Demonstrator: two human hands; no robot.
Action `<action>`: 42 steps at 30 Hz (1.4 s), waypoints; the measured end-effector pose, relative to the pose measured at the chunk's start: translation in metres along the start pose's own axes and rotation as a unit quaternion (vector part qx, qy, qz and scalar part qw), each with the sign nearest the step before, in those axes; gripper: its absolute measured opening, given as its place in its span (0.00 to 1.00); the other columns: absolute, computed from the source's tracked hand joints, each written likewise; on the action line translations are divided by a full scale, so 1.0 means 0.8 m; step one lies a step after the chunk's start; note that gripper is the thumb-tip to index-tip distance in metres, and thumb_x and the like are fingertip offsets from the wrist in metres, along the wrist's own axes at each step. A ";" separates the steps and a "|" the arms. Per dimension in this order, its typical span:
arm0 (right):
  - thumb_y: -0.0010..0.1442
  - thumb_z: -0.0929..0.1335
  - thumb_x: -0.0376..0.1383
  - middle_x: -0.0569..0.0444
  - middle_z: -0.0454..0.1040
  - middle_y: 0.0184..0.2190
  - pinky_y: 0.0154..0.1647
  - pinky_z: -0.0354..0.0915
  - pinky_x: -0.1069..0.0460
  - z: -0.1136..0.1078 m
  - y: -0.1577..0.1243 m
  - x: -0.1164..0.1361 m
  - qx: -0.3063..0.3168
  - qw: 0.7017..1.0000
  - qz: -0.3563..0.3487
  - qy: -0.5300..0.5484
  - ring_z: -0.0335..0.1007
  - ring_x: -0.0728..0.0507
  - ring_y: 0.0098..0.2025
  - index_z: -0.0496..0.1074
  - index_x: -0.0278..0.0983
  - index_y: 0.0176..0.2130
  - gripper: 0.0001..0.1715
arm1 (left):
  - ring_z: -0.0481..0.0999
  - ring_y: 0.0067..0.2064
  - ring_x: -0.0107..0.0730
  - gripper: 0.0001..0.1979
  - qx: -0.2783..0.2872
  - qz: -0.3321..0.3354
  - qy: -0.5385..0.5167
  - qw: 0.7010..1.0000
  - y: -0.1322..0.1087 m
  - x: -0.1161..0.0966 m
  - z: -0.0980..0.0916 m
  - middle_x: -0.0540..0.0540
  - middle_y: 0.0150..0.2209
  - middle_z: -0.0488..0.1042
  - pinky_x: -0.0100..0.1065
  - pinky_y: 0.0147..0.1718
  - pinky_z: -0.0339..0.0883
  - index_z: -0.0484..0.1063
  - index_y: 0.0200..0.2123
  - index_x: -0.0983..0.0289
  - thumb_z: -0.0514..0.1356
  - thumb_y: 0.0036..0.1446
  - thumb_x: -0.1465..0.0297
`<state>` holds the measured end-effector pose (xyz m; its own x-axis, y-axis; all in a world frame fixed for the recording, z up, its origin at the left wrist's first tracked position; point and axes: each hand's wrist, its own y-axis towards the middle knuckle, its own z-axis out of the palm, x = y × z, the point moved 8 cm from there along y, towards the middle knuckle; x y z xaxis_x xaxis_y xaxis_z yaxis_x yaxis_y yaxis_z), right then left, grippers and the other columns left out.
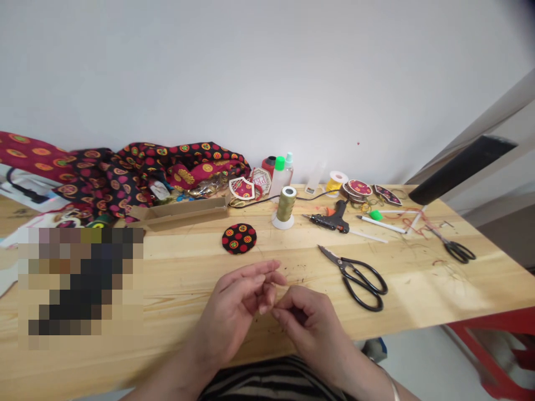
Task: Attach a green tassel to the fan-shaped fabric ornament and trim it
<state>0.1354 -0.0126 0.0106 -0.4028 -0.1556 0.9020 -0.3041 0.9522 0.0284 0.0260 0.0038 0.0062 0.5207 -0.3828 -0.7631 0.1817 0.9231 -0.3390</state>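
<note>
Holding both hands close together over the worktop (175, 278), just inside its front edge, probably to steady small work near the body. Pressing thumb and forefinger of the right hand (308, 316) together at the tips, other fingers curled into the palm; looks like a pinch on something very fine, yet too small to make out. Holding the left hand (240, 309) palm inward, upper fingers stretched out, lower ones bent toward the right fingertips, perhaps as a backing; cannot tell whether gripping anything.

Find the round fabric piece (238, 239) beyond the left hand, well in from the front edge, lying flat, seemingly placed to leave both hands free. See the olive-gold thread cone (287, 205) upright on its broad base behind the hands, a stance good against rolling. Note the black-handled scissors (343, 264) beside the right hand, loops nearer the front edge and blades toward the rear edge, likely for quick grasping. Spot the hot-glue gun (334, 220) farther back, on its side, nozzle toward the left edge, possibly to spare the hands. Observe the cardboard tray (188, 213) and bunched patterned cloth (209, 155) toward the rear left corner, apparently out of the working space.
</note>
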 end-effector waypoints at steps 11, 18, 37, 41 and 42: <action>0.53 0.67 0.37 0.58 0.66 0.17 0.20 0.56 0.57 -0.032 0.017 -0.007 -0.061 0.990 0.072 0.101 0.57 0.52 0.21 0.69 0.34 0.23 0.11 | 0.66 0.24 0.29 0.10 -0.103 0.142 0.410 0.895 -0.011 -0.056 -0.021 0.52 0.21 0.73 0.28 0.25 0.57 0.77 0.21 0.62 0.62 0.50 0.64; 0.55 0.66 0.32 0.58 0.67 0.18 0.22 0.58 0.58 -0.022 0.012 0.006 -0.070 0.996 0.022 0.049 0.59 0.52 0.21 0.70 0.34 0.22 0.10 | 0.55 0.17 0.21 0.16 0.007 -0.092 0.175 0.980 -0.004 0.024 -0.004 0.47 0.16 0.62 0.25 0.16 0.39 0.79 0.35 0.65 0.62 0.50 0.59; 0.55 0.65 0.29 0.59 0.66 0.19 0.25 0.56 0.58 -0.007 0.008 0.005 -0.036 0.999 0.017 0.024 0.58 0.53 0.22 0.71 0.35 0.24 0.10 | 0.57 0.18 0.14 0.09 -0.047 -0.042 0.110 0.992 0.002 0.016 -0.013 0.56 0.32 0.78 0.23 0.17 0.44 0.79 0.31 0.65 0.63 0.50 0.66; 0.55 0.65 0.29 0.60 0.66 0.18 0.25 0.55 0.58 -0.005 0.008 0.003 -0.034 0.999 0.019 0.015 0.58 0.53 0.22 0.70 0.35 0.23 0.10 | 0.58 0.17 0.13 0.08 -0.050 -0.039 0.098 0.993 0.002 0.015 -0.012 0.56 0.32 0.78 0.23 0.17 0.45 0.78 0.30 0.65 0.63 0.50 0.66; 0.54 0.65 0.29 0.60 0.66 0.18 0.25 0.55 0.58 -0.005 0.008 0.002 -0.034 0.999 0.021 0.013 0.58 0.53 0.22 0.70 0.34 0.23 0.10 | 0.58 0.17 0.13 0.08 -0.051 -0.039 0.095 0.993 0.002 0.014 -0.011 0.56 0.31 0.78 0.23 0.17 0.46 0.78 0.30 0.66 0.63 0.50 0.67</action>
<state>0.1363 -0.0054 0.0143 -0.3904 -0.1093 0.9142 -0.2279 0.9735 0.0191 0.0245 0.0007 -0.0080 0.3407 -0.4612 -0.8192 0.1253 0.8859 -0.4466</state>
